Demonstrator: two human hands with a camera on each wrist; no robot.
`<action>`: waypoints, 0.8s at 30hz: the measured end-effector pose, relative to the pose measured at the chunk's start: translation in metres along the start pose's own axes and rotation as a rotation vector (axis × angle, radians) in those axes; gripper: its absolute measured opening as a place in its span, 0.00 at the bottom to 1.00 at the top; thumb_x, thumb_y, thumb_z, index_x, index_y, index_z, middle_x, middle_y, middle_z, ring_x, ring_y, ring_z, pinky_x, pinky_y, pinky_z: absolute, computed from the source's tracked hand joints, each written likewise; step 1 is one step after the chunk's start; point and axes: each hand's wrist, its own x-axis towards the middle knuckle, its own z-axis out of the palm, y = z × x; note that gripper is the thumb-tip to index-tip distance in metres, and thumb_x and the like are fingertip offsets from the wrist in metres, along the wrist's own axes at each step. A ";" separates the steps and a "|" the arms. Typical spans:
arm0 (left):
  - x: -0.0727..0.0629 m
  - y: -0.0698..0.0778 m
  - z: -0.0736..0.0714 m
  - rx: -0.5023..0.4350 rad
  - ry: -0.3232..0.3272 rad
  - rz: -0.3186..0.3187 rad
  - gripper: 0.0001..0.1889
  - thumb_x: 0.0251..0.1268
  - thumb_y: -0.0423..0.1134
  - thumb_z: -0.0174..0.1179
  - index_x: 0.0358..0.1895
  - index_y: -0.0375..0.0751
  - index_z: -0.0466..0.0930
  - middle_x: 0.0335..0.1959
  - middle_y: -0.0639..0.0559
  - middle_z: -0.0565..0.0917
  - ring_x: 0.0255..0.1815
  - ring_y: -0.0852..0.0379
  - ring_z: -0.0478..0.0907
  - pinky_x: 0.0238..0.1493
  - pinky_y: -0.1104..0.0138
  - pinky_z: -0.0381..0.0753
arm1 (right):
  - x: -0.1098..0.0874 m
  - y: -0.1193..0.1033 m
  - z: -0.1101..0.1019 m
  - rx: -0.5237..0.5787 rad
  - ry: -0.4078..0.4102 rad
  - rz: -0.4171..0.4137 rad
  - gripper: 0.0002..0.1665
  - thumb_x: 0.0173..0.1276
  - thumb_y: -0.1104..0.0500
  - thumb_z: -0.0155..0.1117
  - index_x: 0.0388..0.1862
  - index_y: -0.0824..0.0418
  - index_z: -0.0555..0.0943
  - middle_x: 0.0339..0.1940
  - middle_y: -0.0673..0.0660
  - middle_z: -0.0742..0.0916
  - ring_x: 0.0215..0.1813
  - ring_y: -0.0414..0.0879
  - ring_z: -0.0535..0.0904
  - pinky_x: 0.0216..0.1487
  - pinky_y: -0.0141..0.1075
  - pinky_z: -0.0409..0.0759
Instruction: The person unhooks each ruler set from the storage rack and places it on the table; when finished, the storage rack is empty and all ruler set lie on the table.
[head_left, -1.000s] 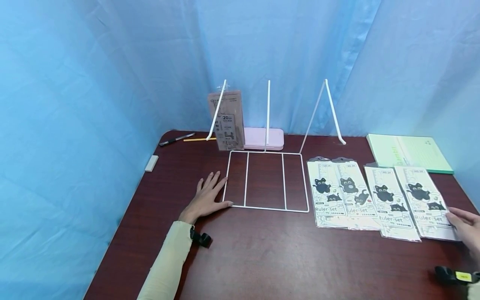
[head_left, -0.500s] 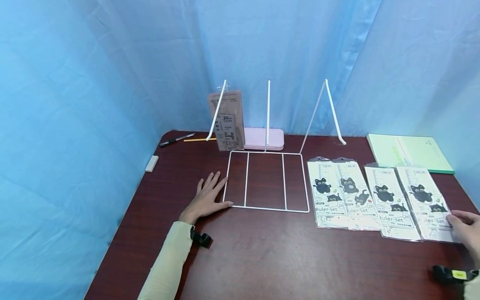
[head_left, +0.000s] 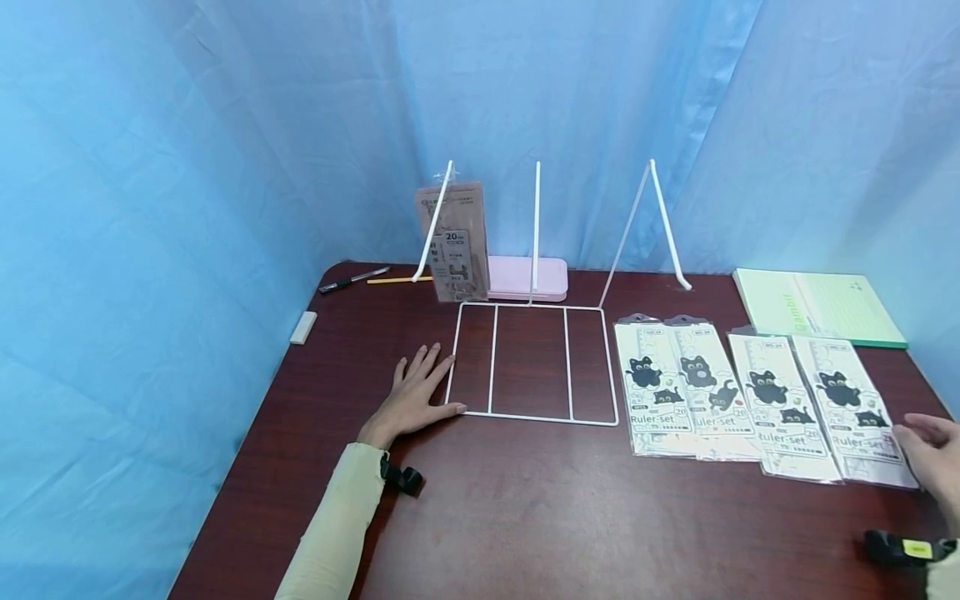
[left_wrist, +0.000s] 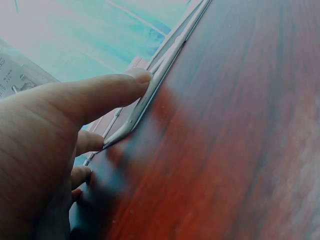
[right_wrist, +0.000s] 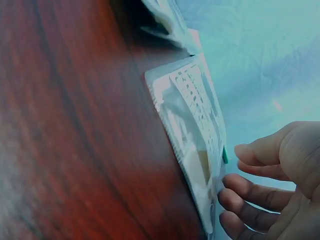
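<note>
My left hand lies with fingers spread on the table at the left side of a white wire rack. In the left wrist view its thumb touches the rack's bottom wire. On the right, my right hand is at the lower right edge of the outermost ruler set pack, printed with black cats. Its fingers are loosely bent beside the pack in the right wrist view, with no grip on it visible. Another ruler set pack lies directly left of it.
More ruler set packs lie right of the rack. A brown ruler package hangs on the rack's left hook. Behind are a pink case and a green notebook. A pen, a yellow pencil and an eraser lie left.
The outermost ruler set pack has slid slightly toward me, and its print shows differently at its lower end. My right hand has shifted a little with it. My left hand has stayed put.
</note>
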 end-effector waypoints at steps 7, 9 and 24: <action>0.000 0.001 0.000 0.007 0.006 0.005 0.49 0.64 0.63 0.62 0.82 0.52 0.48 0.85 0.46 0.41 0.86 0.43 0.34 0.81 0.38 0.32 | 0.002 -0.005 0.005 0.001 0.057 -0.059 0.32 0.80 0.59 0.42 0.79 0.67 0.57 0.70 0.77 0.69 0.52 0.48 0.74 0.59 0.44 0.73; 0.000 0.001 -0.001 0.008 0.008 0.007 0.49 0.64 0.63 0.62 0.82 0.51 0.48 0.85 0.46 0.41 0.86 0.43 0.34 0.80 0.37 0.33 | 0.002 -0.009 0.004 -0.010 0.056 -0.080 0.32 0.80 0.57 0.42 0.80 0.66 0.56 0.72 0.76 0.69 0.56 0.48 0.75 0.61 0.44 0.74; 0.000 0.002 -0.001 0.007 0.012 0.001 0.49 0.63 0.63 0.62 0.82 0.51 0.49 0.85 0.46 0.42 0.86 0.43 0.34 0.81 0.38 0.32 | -0.046 -0.071 -0.004 -0.054 0.058 -0.400 0.33 0.78 0.55 0.51 0.76 0.71 0.62 0.65 0.81 0.74 0.58 0.69 0.74 0.51 0.45 0.74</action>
